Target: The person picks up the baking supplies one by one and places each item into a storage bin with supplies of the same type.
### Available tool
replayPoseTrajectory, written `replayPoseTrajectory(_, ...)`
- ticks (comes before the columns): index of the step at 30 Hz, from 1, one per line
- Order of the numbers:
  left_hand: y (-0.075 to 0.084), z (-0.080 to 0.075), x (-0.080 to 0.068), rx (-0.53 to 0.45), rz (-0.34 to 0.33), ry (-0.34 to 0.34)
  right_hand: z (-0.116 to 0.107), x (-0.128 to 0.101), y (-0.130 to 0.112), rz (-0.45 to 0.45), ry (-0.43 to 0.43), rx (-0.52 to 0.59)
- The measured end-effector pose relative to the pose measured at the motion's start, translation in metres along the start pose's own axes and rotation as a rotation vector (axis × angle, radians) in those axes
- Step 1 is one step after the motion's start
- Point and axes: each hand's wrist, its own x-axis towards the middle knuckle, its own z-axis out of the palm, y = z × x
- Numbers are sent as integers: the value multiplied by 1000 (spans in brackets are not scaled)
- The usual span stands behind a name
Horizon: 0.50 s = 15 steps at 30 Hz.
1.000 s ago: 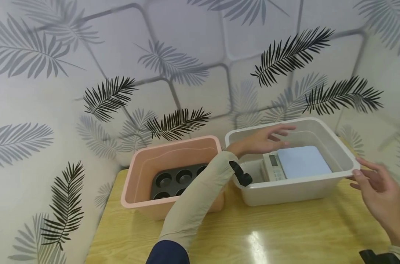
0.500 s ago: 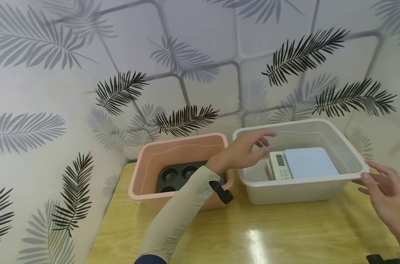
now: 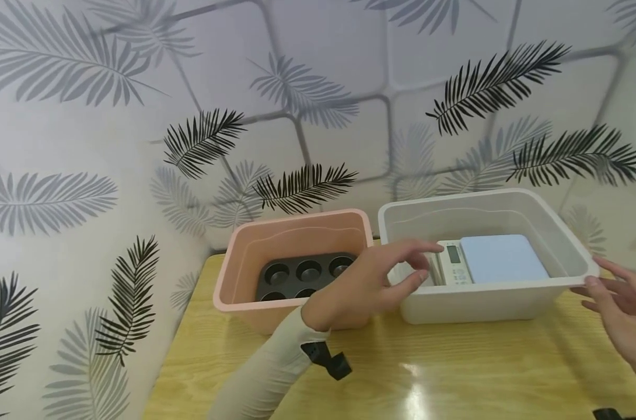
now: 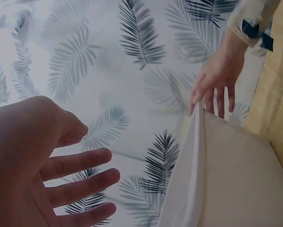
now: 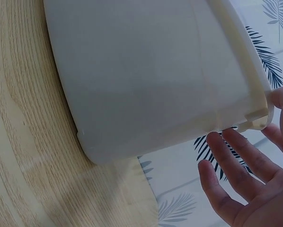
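In the head view my left hand hovers in front of the gap between two tubs, fingers loosely bent and holding nothing. The left wrist view shows its fingers spread apart. My right hand is at the right front corner of the white tub, thumb and forefinger pinching its rim. The right wrist view has its other fingers below that rim. Inside the white tub lies a kitchen scale with a pale blue platform and a small display. The scale's left end is partly behind my left hand.
A pink tub stands to the left, holding a dark muffin tin. My left forearm and hand cover part of that tub. Both tubs stand on a wooden table against a leaf-patterned wall.
My left hand has drawn back from over the white tub, leftward and toward me. My right hand stays at the tub's corner. The view has shifted slightly; both tubs look unmoved on the table.
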Motion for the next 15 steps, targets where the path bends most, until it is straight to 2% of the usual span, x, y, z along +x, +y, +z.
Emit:
replayPoseTrajectory(2, 6, 0, -8, 7, 9, 9, 0, 2, 0, 26, 14, 35)
replayPoseTrajectory(4, 10, 1, -15, 41, 21, 25, 0, 3, 1, 41, 28, 12)
replayPoseTrajectory(6, 11, 3, -21, 71, 20, 51, -2, 3, 1, 53, 44, -60)
replayPoseTrajectory(9, 6, 10, -34, 49, -50, 104, -4, 1, 0, 74, 72, -150)
replayPoseTrajectory(12, -3, 18, -53, 0, -131, 185, -5, -2, -3, 98, 101, -165)
replayPoseTrajectory(15, -11, 25, -75, -9, -170, 281, -7, -5, -6, 94, 97, -179)
